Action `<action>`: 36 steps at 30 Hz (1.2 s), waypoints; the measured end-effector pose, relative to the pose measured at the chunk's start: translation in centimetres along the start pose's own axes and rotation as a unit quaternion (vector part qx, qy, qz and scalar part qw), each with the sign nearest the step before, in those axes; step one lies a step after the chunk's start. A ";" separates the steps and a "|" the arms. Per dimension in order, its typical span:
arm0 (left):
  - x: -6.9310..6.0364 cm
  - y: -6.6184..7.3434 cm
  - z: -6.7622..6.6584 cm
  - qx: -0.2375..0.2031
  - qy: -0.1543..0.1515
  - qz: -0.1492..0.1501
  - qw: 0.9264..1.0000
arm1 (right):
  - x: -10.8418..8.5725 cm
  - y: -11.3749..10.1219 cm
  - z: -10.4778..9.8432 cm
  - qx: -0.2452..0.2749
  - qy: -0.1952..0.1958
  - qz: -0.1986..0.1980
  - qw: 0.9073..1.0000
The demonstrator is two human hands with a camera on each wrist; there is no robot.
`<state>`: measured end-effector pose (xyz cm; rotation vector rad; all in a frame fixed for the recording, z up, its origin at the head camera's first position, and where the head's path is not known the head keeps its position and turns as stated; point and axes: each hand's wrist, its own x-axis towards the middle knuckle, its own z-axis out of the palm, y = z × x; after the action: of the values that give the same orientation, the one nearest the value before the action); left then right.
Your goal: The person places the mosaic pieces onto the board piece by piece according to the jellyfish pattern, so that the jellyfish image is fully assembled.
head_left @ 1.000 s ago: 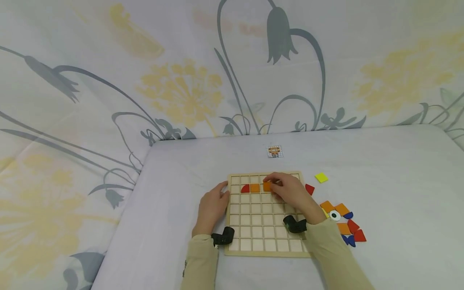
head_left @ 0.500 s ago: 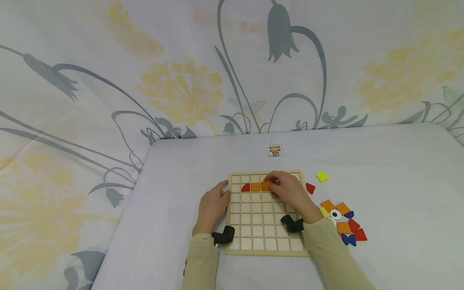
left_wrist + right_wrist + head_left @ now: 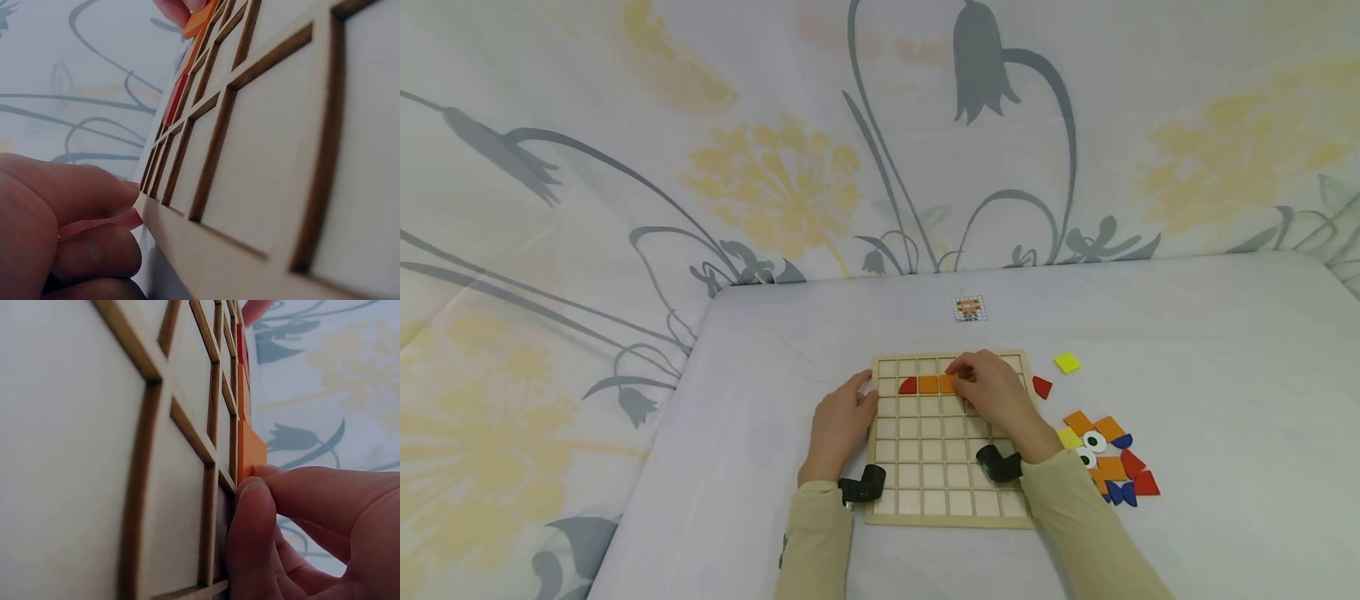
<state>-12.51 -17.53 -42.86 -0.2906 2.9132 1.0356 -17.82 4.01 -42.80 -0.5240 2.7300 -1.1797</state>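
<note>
A wooden grid board lies on the white surface. My left hand rests against its left edge, the fingertips touching the rim in the left wrist view. Near the board's top, my right hand pinches an orange square tile between thumb and finger. That tile stands slightly proud of the grid, beside another orange square tile. Left of them sits a red quarter-round tile in the same row. The right fingers hide part of the pinched tile and some cells.
Right of the board lies a pile of loose tiles, among them orange squares, red pieces, blue pieces and white eye tiles. A yellow square and a red piece lie apart. Behind the board is a small pattern card.
My right hand has shifted slightly left, bringing the pinched orange tile up beside the other orange tile. My left hand has stayed at the board's edge.
</note>
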 end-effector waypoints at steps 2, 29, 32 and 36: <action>0.0 -0.1 -0.1 -0.001 -0.001 0.000 1.000 | 0.0 -0.2 0.0 0.002 0.001 0.001 1.000; 0.3 -0.4 -0.2 -0.010 0.004 -0.007 1.000 | -0.7 1.3 -4.4 0.118 -0.137 -0.013 0.983; 0.2 -0.3 -0.1 -0.016 0.003 -0.006 1.000 | -1.3 1.3 -5.4 0.125 -0.137 0.000 0.983; 0.2 -0.2 -0.1 -0.018 0.002 0.001 1.000 | -2.0 1.5 -6.9 0.130 -0.127 0.017 0.983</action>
<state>-12.71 -17.78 -42.98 -0.2908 2.9011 1.0898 -18.05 10.41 -39.20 -0.5489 2.3215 -1.3328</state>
